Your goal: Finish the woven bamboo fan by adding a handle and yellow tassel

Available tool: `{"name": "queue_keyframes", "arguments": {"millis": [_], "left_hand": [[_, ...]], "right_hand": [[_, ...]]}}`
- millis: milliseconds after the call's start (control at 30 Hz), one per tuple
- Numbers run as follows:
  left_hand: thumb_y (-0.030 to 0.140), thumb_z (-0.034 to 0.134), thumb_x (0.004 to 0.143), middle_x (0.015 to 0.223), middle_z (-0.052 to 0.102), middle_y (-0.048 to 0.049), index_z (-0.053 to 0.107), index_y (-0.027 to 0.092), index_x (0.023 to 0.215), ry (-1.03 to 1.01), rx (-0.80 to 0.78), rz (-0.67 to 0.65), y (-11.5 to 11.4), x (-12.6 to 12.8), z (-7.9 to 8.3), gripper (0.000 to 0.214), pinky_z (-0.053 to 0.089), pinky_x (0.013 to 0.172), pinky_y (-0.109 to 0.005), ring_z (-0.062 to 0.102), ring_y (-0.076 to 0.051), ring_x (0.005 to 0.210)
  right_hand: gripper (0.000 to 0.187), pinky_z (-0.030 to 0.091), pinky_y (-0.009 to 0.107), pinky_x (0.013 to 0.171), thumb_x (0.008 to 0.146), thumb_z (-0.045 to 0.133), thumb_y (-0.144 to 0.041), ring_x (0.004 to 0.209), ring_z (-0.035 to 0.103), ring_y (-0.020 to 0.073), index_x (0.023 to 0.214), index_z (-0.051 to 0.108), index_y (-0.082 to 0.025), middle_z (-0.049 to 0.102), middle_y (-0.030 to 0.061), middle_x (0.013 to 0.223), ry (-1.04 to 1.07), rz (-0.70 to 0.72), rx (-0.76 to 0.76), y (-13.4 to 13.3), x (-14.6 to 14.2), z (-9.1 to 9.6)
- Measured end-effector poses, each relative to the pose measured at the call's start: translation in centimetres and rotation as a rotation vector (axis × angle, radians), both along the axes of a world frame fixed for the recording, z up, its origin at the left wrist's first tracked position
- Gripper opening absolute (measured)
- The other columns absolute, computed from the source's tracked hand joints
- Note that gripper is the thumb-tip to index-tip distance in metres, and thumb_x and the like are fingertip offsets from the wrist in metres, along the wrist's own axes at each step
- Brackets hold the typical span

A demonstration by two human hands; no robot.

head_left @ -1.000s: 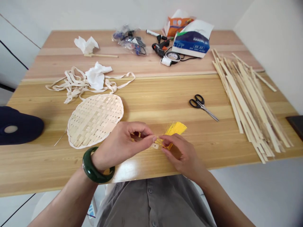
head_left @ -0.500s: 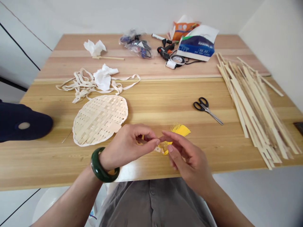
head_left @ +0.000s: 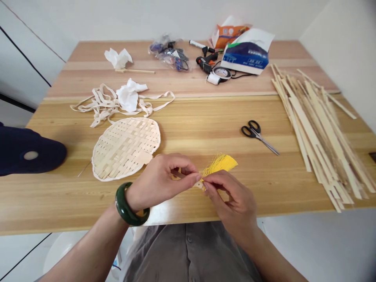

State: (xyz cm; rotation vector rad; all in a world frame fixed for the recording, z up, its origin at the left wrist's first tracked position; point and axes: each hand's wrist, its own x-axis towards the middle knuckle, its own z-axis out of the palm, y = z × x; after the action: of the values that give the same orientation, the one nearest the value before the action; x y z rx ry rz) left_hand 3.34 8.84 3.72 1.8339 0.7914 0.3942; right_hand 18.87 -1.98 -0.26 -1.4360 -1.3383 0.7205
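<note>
Over the near edge of the wooden table (head_left: 190,129), my left hand (head_left: 161,182), with a green bangle on the wrist, pinches a short pale wooden stick (head_left: 198,183). My right hand (head_left: 232,197) pinches the same spot from the right, where a yellow tassel (head_left: 220,163) meets the stick. The tassel's fringe fans out up and to the right of my fingers. A woven bamboo fan face (head_left: 126,148) lies flat just left of my left hand.
Black scissors (head_left: 257,133) lie right of centre. A pile of bamboo strips (head_left: 317,125) fills the right side. White cloth strips and tissue (head_left: 117,100) lie behind the fan. A glue gun, tape, bags and a blue packet (head_left: 245,53) are at the back. A dark cap (head_left: 26,150) sits far left.
My right hand's fingers closed back into a pinch at the tassel's base, and the tassel's fringe shows more fully. The camera view shifted slightly.
</note>
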Motion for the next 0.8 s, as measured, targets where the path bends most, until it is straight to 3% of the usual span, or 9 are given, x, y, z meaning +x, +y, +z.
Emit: {"name": "queue_keyframes", "arguments": {"millis": [133,267,400,533,700,800], "left_hand": [[0.019,0.071,0.080,0.086,0.072,-0.0025,0.072,0.018,0.092,-0.061,0.126,-0.087,0.4,-0.3,0.1,0.013,0.052,0.074,-0.025,0.065,-0.015,0.080],[0.017,0.068,0.084,0.082,0.071,-0.0039,0.074,0.018,0.092,-0.128,0.303,-0.128,0.8,-0.3,0.1,0.010,0.050,0.074,-0.027,0.064,-0.016,0.080],[0.017,0.067,0.085,0.088,0.073,-0.0054,0.074,0.018,0.095,-0.153,0.330,-0.082,1.0,0.2,-0.1,0.012,0.051,0.077,-0.027,0.065,-0.016,0.084],[0.016,0.066,0.086,0.090,0.074,-0.0054,0.073,0.017,0.097,-0.153,0.350,-0.031,1.1,0.9,-0.3,0.013,0.051,0.080,-0.026,0.067,-0.015,0.086],[0.021,0.066,0.086,0.086,0.075,-0.0046,0.074,0.015,0.094,-0.130,0.322,0.098,0.9,1.8,-0.1,0.013,0.051,0.073,-0.021,0.068,-0.013,0.080],[0.021,0.063,0.088,0.083,0.075,-0.0032,0.074,0.016,0.103,-0.114,0.273,0.163,0.6,2.1,0.0,0.020,0.051,0.066,-0.020,0.067,-0.012,0.074]], "right_hand": [[0.006,0.050,0.023,0.049,0.088,0.063,-0.023,0.056,0.056,0.0102,0.085,0.068,-0.023,0.063,-0.0005,0.074,0.253,-0.123,-0.155,-0.1,0.1,-0.1],[0.009,0.049,0.022,0.043,0.085,0.067,-0.030,0.047,0.048,0.0077,0.082,0.070,-0.022,0.062,-0.0015,0.068,0.476,-0.206,-0.240,0.0,0.1,0.2],[0.011,0.052,0.022,0.049,0.082,0.070,-0.031,0.052,0.055,0.0093,0.078,0.070,-0.021,0.059,-0.0022,0.064,0.485,-0.244,-0.182,0.5,0.1,0.7],[0.015,0.047,0.020,0.040,0.083,0.070,-0.035,0.044,0.049,0.0056,0.079,0.068,-0.020,0.063,-0.0018,0.070,0.656,-0.217,-0.220,1.1,0.4,1.2],[0.020,0.045,0.018,0.036,0.081,0.072,-0.037,0.039,0.045,0.0037,0.076,0.066,-0.019,0.064,-0.0030,0.067,0.799,-0.141,-0.252,2.0,1.0,0.7],[0.022,0.045,0.017,0.036,0.080,0.073,-0.038,0.039,0.045,0.0035,0.074,0.066,-0.018,0.062,-0.0037,0.063,0.825,-0.118,-0.248,2.5,1.1,0.3]]}}
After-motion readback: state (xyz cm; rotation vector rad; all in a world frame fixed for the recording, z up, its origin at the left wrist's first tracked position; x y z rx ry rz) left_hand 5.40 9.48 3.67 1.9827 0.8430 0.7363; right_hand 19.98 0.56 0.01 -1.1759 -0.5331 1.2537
